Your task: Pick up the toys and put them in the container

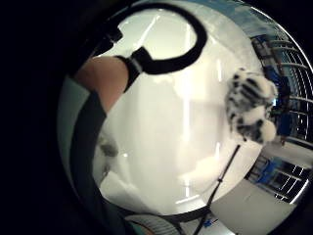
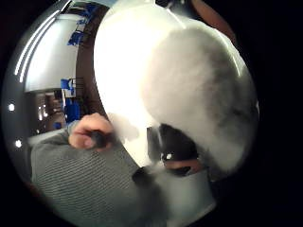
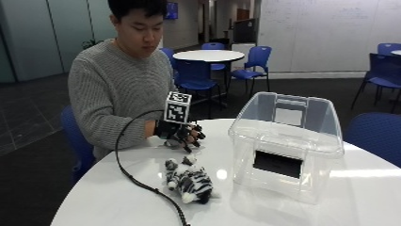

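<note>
My gloved right hand (image 3: 180, 133) hovers low over the white round table (image 3: 113, 197), just in front of the person's chest. Its fingers curl down around a fluffy white and grey plush toy (image 2: 199, 90), which fills much of the thumb side palm view; in the outside view only a white and grey bit of it (image 3: 160, 141) shows under the hand. A black and white striped zebra plush (image 3: 188, 181) lies on the table nearer the front edge, apart from the hand, and also shows as the zebra plush (image 1: 252, 105). The clear plastic container (image 3: 285, 146) stands open-topped to the right.
The container's lid (image 3: 291, 113) leans up behind it. Blue chairs (image 3: 251, 61) and another round table (image 3: 210, 55) stand in the room behind. The table's near edge curves close to the zebra's left side.
</note>
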`<move>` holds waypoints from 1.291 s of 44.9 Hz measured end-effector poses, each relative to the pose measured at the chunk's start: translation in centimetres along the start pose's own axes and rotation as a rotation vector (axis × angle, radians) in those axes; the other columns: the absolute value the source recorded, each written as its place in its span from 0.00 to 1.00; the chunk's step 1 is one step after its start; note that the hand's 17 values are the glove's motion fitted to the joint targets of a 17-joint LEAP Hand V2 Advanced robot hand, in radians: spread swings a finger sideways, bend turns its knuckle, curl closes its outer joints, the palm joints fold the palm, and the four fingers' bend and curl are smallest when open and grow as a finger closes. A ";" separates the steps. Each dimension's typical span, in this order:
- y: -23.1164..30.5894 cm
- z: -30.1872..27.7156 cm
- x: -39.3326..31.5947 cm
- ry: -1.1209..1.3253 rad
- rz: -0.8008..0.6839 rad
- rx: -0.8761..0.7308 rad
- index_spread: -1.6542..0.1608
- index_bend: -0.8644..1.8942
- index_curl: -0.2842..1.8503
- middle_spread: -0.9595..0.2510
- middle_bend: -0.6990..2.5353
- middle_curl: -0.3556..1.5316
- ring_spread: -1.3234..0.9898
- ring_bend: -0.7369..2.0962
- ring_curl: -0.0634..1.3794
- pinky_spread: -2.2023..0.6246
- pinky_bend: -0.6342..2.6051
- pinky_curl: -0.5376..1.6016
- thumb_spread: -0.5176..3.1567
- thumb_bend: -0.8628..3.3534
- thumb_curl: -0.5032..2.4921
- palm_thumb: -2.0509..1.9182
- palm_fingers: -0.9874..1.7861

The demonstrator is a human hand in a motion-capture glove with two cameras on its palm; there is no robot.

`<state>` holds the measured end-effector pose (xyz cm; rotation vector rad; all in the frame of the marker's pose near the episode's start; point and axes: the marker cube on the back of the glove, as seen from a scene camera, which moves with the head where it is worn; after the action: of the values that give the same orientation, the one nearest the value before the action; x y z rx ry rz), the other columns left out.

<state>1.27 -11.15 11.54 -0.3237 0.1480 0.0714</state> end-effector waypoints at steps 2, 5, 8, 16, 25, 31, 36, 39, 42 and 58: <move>-0.1 0.6 -0.3 0.021 0.001 0.017 0.69 0.37 0.25 0.63 0.27 0.32 0.48 0.50 0.21 0.78 0.51 0.43 0.51 0.21 0.27 0.56 0.39; -0.1 0.7 -0.3 0.043 0.002 0.043 0.69 0.36 0.24 0.63 0.27 0.32 0.48 0.52 0.22 0.77 0.53 0.43 0.51 0.21 0.27 0.57 0.41; -0.1 0.8 -0.1 0.047 -0.001 0.053 0.69 0.35 0.23 0.61 0.27 0.32 0.46 0.56 0.24 0.75 0.54 0.43 0.51 0.21 0.28 0.58 0.45; -0.4 0.7 -0.6 0.018 -0.032 0.150 0.68 0.31 0.18 0.58 0.33 0.36 0.42 0.66 0.30 0.66 0.58 0.44 0.52 0.22 0.29 0.61 0.59; -0.7 -0.4 0.0 -0.092 -0.039 0.299 0.69 0.40 0.18 0.56 0.39 0.40 0.41 0.71 0.35 0.64 0.54 0.44 0.43 0.24 0.35 0.68 0.74; -0.6 -1.5 0.1 -0.121 -0.038 0.299 0.69 0.43 0.21 0.57 0.41 0.44 0.41 0.72 0.38 0.63 0.52 0.44 0.38 0.24 0.38 0.69 0.76; -0.7 -4.8 0.0 -0.129 -0.075 0.329 0.70 0.43 0.22 0.58 0.42 0.45 0.41 0.72 0.39 0.62 0.51 0.44 0.35 0.24 0.40 0.69 0.76; -1.5 -8.9 0.2 -0.094 -0.112 0.380 0.70 0.43 0.23 0.58 0.42 0.46 0.40 0.72 0.40 0.62 0.51 0.45 0.33 0.24 0.41 0.69 0.76; -2.9 -14.5 1.0 -0.081 -0.167 0.441 0.69 0.43 0.23 0.58 0.42 0.46 0.40 0.72 0.40 0.62 0.51 0.45 0.31 0.23 0.42 0.69 0.75; -14.4 -26.6 3.7 0.122 -0.031 0.534 0.69 0.41 0.25 0.58 0.42 0.49 0.40 0.72 0.42 0.62 0.51 0.47 0.26 0.23 0.46 0.69 0.74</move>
<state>2.72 -33.17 -9.47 0.2035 0.2752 -0.0199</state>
